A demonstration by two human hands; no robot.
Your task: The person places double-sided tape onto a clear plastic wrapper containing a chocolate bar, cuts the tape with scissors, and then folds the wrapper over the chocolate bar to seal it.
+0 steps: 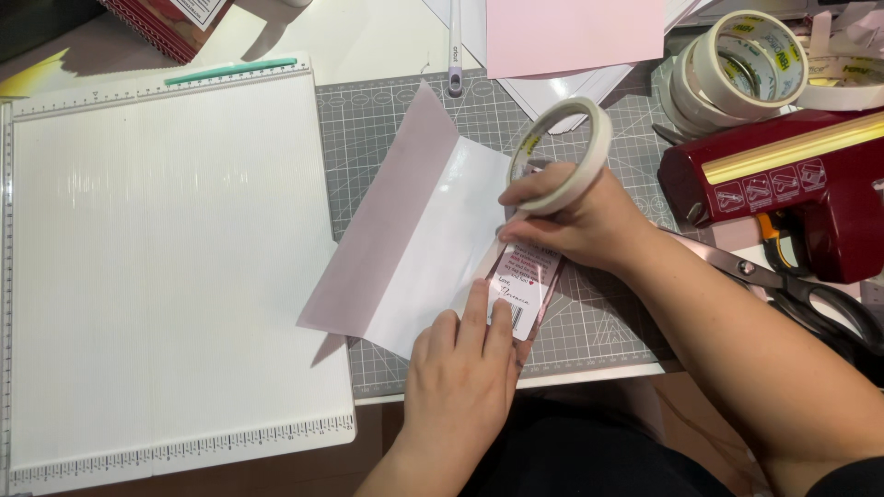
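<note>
Grey cutting mat (589, 322) on tabletop | right hand (575, 216) fingers pinching tape roll (564, 152) | left hand (460, 368) fingers together, pressing printed tag (527, 276) | white scoring board (166, 267) left

white tape roll (564, 156) upright over small pink card (527, 281), possibly printed, beside folded paper (414, 239)

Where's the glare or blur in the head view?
Head view: soft glare streaks on the white scoring board and the glossy folded card; short shadow under the card's lower-left corner; right hand with the tape roll and left hand are sharp; top-left corner is dark.
</note>
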